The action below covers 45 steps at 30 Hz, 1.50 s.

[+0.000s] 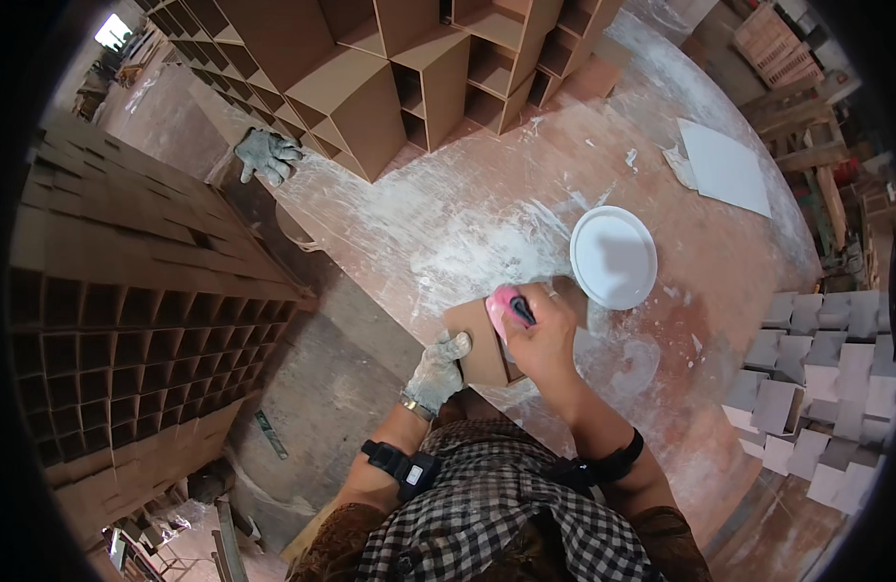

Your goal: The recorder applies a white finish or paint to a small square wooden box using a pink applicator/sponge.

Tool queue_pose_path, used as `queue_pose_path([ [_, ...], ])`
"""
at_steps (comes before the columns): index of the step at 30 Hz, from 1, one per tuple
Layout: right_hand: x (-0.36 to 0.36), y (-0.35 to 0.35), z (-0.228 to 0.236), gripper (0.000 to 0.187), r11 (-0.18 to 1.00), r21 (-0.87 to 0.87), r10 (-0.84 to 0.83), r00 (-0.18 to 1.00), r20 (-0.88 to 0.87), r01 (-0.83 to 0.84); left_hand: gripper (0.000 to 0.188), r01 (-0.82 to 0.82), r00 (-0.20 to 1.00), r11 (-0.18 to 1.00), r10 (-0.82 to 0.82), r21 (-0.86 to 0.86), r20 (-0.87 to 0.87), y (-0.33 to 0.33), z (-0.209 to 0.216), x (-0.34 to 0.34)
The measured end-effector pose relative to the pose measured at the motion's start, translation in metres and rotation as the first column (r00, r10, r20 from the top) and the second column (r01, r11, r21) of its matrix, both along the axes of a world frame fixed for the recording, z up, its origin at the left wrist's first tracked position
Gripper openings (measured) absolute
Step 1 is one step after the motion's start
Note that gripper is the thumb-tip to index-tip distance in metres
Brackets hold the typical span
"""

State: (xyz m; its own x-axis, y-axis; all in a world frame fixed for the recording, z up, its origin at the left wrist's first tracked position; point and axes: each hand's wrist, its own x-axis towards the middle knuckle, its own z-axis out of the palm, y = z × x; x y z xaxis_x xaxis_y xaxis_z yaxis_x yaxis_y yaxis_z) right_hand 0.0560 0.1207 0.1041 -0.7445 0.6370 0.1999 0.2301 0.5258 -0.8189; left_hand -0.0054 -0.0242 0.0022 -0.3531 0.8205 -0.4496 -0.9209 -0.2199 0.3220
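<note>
A small brown board box [475, 347] is held at the table's near edge, tilted in front of me. My left hand [438, 371], in a dusty whitish glove, grips its left side with the thumb on top. My bare right hand [545, 335] is closed round a pink tool with a dark part [506, 308], pressed against the box's right side. Motion blurs the tool, so its exact kind is unclear. A white round tray or lid [603, 254] lies just beyond my right hand, with a shadow across it.
Stacked brown open boxes [370, 107] rise at the table's far side, a grey glove [268, 155] beside them. White sheets [724, 165] lie far right on the dusty table [390, 209]. White-grey boxes [816, 369] stand right; a tall box stack [147, 339] stands left.
</note>
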Motion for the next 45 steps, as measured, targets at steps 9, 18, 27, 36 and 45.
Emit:
queue_pose_path([
  [9, 0.043, 0.039, -0.002, 0.047, 0.736, 0.030, 0.676, 0.736, -0.033, -0.676, 0.043, -0.091, 0.990, 0.994, 0.096, -0.061, 0.103, -0.008, -0.013, 0.005],
  [18, 0.004, 0.025, -0.005, 0.031, 0.918, -0.011, 0.394, 0.916, -0.073, -0.396, 0.047, -0.024, 0.999, 0.999, 0.025, -0.028, 0.037, -0.004, -0.004, -0.001],
  [27, 0.048, 0.042, 0.015, 0.043, 0.761, 0.143, 0.629, 0.773, 0.079, -0.633, 0.053, -0.092, 0.995, 0.991, 0.087, -0.100, -0.048, 0.000, 0.006, -0.002],
  [36, 0.057, 0.018, 0.004, 0.034, 0.862, 0.141, 0.484, 0.873, 0.058, -0.488, 0.044, -0.106, 0.994, 0.986, 0.102, -0.127, -0.040, 0.002, 0.011, -0.006],
  [45, 0.056, 0.037, 0.019, 0.017, 0.940, 0.095, 0.226, 0.806, 0.547, -0.328, 0.039, -0.075, 0.997, 0.986, 0.077, -0.146, 0.012, 0.007, -0.005, -0.013],
])
